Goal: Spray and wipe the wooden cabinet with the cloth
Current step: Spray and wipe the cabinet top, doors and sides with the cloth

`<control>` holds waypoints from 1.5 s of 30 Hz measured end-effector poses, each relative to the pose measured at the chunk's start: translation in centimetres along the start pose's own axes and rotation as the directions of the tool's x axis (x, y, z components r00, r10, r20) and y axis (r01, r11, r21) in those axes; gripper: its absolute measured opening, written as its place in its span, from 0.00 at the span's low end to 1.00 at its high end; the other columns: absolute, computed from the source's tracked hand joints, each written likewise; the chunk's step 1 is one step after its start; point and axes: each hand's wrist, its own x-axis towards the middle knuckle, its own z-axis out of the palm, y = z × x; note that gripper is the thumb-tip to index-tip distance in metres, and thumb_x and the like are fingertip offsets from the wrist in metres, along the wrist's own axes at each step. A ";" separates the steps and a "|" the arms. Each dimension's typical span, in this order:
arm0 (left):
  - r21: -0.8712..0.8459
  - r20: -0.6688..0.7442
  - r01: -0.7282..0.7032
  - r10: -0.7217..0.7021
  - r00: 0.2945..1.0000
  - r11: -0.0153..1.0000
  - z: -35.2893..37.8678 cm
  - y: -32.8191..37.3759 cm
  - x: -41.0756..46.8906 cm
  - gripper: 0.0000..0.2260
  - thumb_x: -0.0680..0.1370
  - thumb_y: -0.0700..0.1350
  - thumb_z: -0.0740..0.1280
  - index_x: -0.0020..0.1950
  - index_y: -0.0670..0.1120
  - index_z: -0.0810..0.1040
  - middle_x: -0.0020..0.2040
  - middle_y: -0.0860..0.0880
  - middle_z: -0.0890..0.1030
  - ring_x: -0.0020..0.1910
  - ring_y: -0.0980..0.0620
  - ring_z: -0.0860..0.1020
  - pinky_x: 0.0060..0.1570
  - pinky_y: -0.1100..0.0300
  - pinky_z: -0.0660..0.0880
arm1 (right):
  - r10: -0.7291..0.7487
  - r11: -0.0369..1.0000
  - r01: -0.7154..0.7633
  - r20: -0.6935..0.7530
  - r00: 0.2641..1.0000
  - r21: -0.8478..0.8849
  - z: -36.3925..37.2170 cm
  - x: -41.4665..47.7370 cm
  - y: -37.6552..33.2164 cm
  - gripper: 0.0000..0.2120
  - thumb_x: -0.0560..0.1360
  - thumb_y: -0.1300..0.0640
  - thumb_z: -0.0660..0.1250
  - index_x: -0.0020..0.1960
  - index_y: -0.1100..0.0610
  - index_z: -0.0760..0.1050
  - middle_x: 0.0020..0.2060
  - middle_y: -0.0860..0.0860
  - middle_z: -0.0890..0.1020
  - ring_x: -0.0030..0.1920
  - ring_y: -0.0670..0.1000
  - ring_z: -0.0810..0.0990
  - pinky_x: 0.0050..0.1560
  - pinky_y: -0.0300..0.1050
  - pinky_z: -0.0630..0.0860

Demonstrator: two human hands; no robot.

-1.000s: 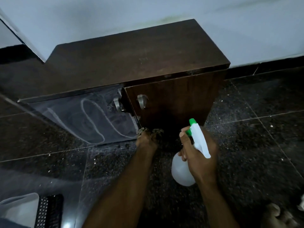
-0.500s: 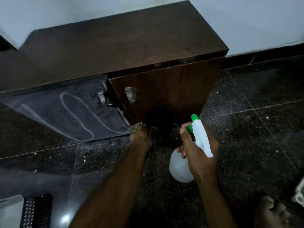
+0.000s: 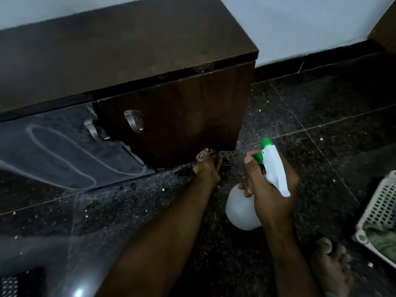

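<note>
The dark wooden cabinet (image 3: pixel 132 52) fills the upper left, with a closed right door (image 3: pixel 182 116) and an open dusty left door (image 3: pixel 64 151). My left hand (image 3: pixel 206 169) presses a patterned cloth (image 3: pixel 205 154) against the bottom edge of the right door, low by the floor. My right hand (image 3: pixel 271 189) grips a white spray bottle (image 3: pixel 242 207) with a green nozzle (image 3: pixel 266 142) that points up toward the cabinet's right corner. Most of the cloth is hidden under my fingers.
Dark speckled floor tiles (image 3: pixel 321 108) spread to the right and front. A white plastic basket (image 3: pixel 381 211) stands at the right edge. My bare foot (image 3: pixel 332 266) rests at the lower right. A white wall (image 3: pixel 310 24) runs behind the cabinet.
The view has shifted right and closer, bringing the basket and my foot into sight. My left hand slid the cloth rightward along the door's bottom edge. The bottle stays in my right hand.
</note>
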 end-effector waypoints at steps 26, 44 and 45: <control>-0.530 -0.338 -0.292 0.117 0.934 0.797 2.9 13.1 -14.3 0.13 0.73 0.49 0.79 0.48 0.43 0.82 0.49 0.45 0.85 0.50 0.47 0.83 0.33 0.58 0.80 | -0.048 0.998 0.042 0.120 0.992 0.055 3.0 -1.8 -6.9 0.03 0.82 0.59 0.73 0.51 0.60 0.82 0.24 0.53 0.77 0.23 0.52 0.75 0.33 0.66 0.81; -0.294 -0.486 -0.476 0.299 0.821 0.829 2.1 13.3 -14.0 0.11 0.79 0.45 0.74 0.56 0.42 0.79 0.53 0.41 0.82 0.39 0.50 0.78 0.31 0.59 0.75 | -0.073 0.994 0.060 0.136 0.988 0.093 2.7 -2.0 -8.3 0.02 0.82 0.60 0.72 0.54 0.57 0.83 0.24 0.52 0.76 0.23 0.49 0.74 0.31 0.47 0.77; -0.223 -0.482 -0.517 0.367 0.796 0.827 1.4 13.1 -14.0 0.08 0.79 0.45 0.73 0.53 0.42 0.79 0.52 0.40 0.83 0.38 0.52 0.77 0.33 0.60 0.76 | -0.063 0.993 0.048 0.150 0.987 0.106 2.8 -2.1 -8.4 0.02 0.83 0.59 0.72 0.54 0.56 0.83 0.24 0.52 0.75 0.23 0.49 0.74 0.32 0.49 0.78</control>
